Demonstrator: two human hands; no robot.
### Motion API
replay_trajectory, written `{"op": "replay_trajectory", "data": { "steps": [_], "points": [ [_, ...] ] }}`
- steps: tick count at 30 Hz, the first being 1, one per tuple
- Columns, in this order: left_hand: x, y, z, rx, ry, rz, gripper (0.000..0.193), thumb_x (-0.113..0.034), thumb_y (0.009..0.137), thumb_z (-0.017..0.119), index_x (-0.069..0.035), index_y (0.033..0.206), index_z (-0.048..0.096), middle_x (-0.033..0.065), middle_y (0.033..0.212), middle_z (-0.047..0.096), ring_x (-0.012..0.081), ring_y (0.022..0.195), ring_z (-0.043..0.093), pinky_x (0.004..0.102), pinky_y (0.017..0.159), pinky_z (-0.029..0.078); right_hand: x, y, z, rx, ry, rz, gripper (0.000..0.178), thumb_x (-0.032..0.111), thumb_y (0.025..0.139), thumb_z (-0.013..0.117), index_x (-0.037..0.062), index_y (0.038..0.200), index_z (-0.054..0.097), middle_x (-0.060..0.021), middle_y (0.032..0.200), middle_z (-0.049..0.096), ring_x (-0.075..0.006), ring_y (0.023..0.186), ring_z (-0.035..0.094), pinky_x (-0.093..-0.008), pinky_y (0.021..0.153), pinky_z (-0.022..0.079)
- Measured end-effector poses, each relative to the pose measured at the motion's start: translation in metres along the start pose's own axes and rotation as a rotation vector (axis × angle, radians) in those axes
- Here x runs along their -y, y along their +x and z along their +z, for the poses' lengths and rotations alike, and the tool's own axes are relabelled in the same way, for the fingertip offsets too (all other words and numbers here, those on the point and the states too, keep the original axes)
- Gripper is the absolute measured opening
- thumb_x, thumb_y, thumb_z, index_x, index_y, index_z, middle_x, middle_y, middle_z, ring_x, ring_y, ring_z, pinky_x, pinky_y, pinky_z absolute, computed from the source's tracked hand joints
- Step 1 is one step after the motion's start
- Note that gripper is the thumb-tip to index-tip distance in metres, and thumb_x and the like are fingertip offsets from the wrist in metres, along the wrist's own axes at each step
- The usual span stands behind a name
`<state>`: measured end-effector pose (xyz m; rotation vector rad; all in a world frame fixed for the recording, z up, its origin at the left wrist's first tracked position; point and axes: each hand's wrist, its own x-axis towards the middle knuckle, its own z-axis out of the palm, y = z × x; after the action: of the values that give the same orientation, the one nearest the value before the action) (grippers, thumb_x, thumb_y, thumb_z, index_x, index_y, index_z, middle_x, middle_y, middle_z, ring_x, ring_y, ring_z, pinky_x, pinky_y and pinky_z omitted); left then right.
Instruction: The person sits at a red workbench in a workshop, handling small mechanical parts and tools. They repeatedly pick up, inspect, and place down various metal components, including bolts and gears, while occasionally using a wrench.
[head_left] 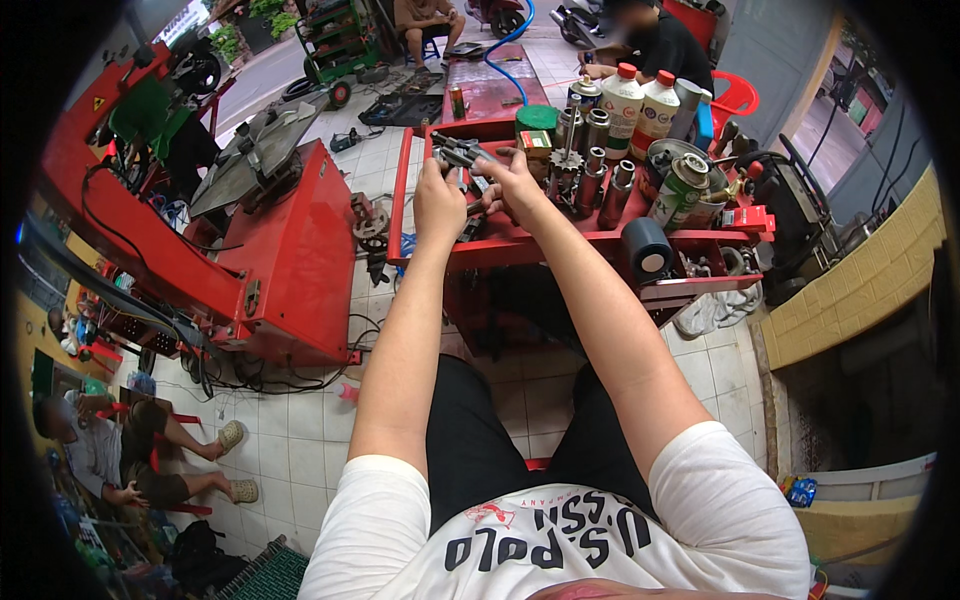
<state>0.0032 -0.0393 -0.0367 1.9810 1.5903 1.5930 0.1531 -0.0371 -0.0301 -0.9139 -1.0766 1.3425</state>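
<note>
Dull grey metal part [458,152], glossy red painted metal cart [520,243], shiny steel sockets [590,175].

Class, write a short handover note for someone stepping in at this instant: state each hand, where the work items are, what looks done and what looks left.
Left hand: closed on the dark metal part, held up over the red tool tray.
Right hand: fingers on the same part from its right side, apparently pinching or turning a small piece; the detail is too small to tell.
Nearby: metal cylinders and a toothed gear stand on the tray to the right, with spray cans and white bottles behind.
Done: the part is picked up and in both hands.
Left: whatever is being fitted or removed looks unfinished; the part is not yet set down.
</note>
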Motion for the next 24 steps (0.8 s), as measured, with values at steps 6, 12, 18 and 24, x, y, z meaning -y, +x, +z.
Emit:
{"op": "replay_trajectory", "data": {
  "steps": [6, 12, 18, 24],
  "points": [
    [-0.007, 0.002, 0.007, 0.003, -0.005, 0.036, 0.018, -0.014, 0.098, 0.06, 0.002, 0.102, 0.055, 0.0243, 0.1, 0.066, 0.0448, 0.097, 0.064, 0.0508, 0.082, 0.05, -0.008, 0.015, -0.021, 0.011, -0.144, -0.205, 0.046, 0.022, 0.093, 0.067, -0.0016, 0.125, 0.043, -0.0141, 0.089, 0.061, -0.0166, 0.05, 0.057, -0.0314, 0.044, 0.048],
    [-0.002, 0.0, 0.001, -0.019, -0.011, 0.014, 0.018, -0.015, 0.098, 0.06, 0.003, 0.101, 0.056, 0.0247, 0.099, 0.067, 0.0442, 0.095, 0.065, 0.0494, 0.081, 0.05, 0.003, 0.009, -0.013, 0.009, 0.107, 0.053, 0.055, 0.009, 0.091, 0.066, 0.0014, 0.132, 0.03, -0.0116, 0.087, 0.057, -0.0151, 0.052, 0.056, -0.0308, 0.044, 0.048],
    [-0.008, 0.001, 0.006, 0.009, 0.003, 0.035, 0.017, -0.014, 0.098, 0.061, 0.002, 0.102, 0.056, 0.0245, 0.1, 0.067, 0.0448, 0.097, 0.064, 0.0508, 0.082, 0.05, -0.014, 0.018, -0.017, -0.104, -0.031, -0.238, 0.056, 0.017, 0.092, 0.066, 0.0011, 0.131, 0.03, -0.0093, 0.085, 0.06, -0.017, 0.05, 0.056, -0.0312, 0.043, 0.049],
    [0.0, -0.003, 0.001, 0.005, -0.001, 0.011, 0.016, -0.013, 0.097, 0.061, 0.002, 0.101, 0.055, 0.0243, 0.1, 0.066, 0.0463, 0.098, 0.063, 0.0525, 0.082, 0.049, 0.001, 0.001, -0.006, 0.001, 0.0, 0.038, 0.037, 0.023, 0.104, 0.057, 0.0044, 0.131, 0.039, -0.0137, 0.106, 0.063, -0.0133, 0.054, 0.056, -0.0273, 0.046, 0.047]
  ]
}}
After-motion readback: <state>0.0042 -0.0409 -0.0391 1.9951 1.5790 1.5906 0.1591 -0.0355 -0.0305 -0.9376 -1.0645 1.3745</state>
